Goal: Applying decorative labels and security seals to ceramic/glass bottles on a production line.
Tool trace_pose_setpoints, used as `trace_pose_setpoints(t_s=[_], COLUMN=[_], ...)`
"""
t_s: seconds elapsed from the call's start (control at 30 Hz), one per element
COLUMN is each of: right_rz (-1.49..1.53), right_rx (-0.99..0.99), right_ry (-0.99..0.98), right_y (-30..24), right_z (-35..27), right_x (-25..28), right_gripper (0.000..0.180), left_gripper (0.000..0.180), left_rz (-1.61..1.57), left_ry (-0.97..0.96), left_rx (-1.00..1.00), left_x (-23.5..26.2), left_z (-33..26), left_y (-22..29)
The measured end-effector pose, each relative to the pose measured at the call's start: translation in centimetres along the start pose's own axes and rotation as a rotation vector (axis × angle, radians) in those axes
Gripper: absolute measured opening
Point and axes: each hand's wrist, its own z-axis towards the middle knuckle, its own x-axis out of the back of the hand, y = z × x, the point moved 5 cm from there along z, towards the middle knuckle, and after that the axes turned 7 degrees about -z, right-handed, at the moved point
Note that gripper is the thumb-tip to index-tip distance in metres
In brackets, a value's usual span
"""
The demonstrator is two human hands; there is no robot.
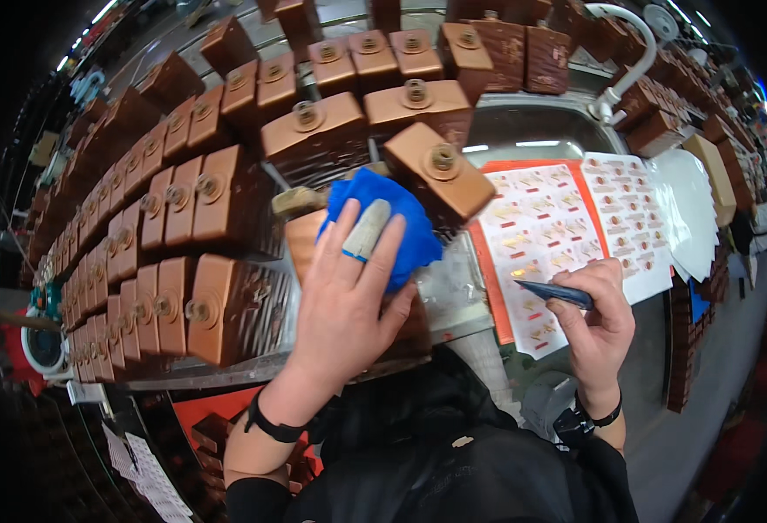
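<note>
My left hand (348, 296) presses a bunched blue cloth (420, 231) against a brown rectangular bottle (300, 244) lying in front of me. The middle finger wears a pale finger cot (368, 228). My right hand (599, 322) is closed around dark, pointed tweezers (558, 293). Their tip is over a sheet of small gold and red stickers (523, 218), on top of an orange sheet (495, 288). Another brown bottle (440, 174) with a threaded neck stands tilted just beyond the cloth. The cloth and my left hand hide much of the bottle beneath them.
Rows of brown bottles (165, 218) crowd the bench on the left and far side. A metal sink (531, 131) with a white curved tap (640, 39) is at the back right. A second sticker sheet (632, 218) and white plastic sheets (684, 213) lie to the right.
</note>
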Motion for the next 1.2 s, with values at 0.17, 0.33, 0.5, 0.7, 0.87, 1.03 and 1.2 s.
trace_pose_setpoints(t_s=[0.17, 0.33, 0.5, 0.7, 0.87, 1.03, 1.2], right_rz=[0.005, 0.339, 0.333, 0.388, -0.067, -0.377, -0.622], right_rx=[-0.227, -0.534, -0.913, -1.177, -0.91, -0.775, -0.955], right_ry=[0.134, 0.403, 0.535, 0.542, 0.496, 0.391, 0.207], right_y=[4.6, 14.0, 21.9, 25.2, 28.4, 32.9, 34.3], right_z=[-1.6, -5.4, -12.9, -18.4, -15.2, -10.3, -8.5], right_x=[4.5, 9.9, 13.9, 14.4, 16.4, 18.1, 16.9], right_gripper=[0.028, 0.027, 0.023, 0.049, 0.039, 0.037, 0.054], left_gripper=[0.063, 0.057, 0.065, 0.079, 0.074, 0.078, 0.077], left_rz=[-0.044, -0.046, 0.004, 0.052, 0.0, 0.013, 0.003], left_ry=[-0.014, -0.044, -0.072, -0.047, -0.111, -0.085, -0.061], left_rx=[-0.024, -0.066, -0.115, -0.002, -0.111, -0.031, 0.055], left_x=[-1.0, -1.0, -0.8, -1.5, -0.9, -1.1, -1.6], left_z=[0.5, -1.0, -1.3, -0.8, -2.3, -1.7, -1.5], left_y=[0.1, 0.8, 1.3, 0.3, 0.8, 0.7, 0.8])
